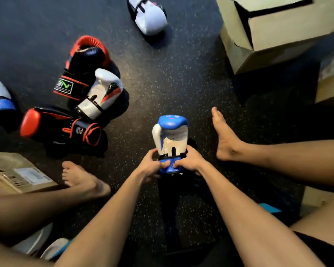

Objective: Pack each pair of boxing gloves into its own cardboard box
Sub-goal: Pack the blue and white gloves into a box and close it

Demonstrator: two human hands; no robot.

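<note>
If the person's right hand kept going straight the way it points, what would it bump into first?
The blue-and-white glove: the right hand holds its blue cuff, aimed leftward. Just beyond, probably the left hand gripping the same cuff, though depth is hard to judge.

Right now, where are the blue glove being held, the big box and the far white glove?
held blue glove (pixel 174 139): head view, on its white palm.
big box (pixel 287 29): head view, on its side wall.
far white glove (pixel 151 22): head view, on its rounded end.
</note>
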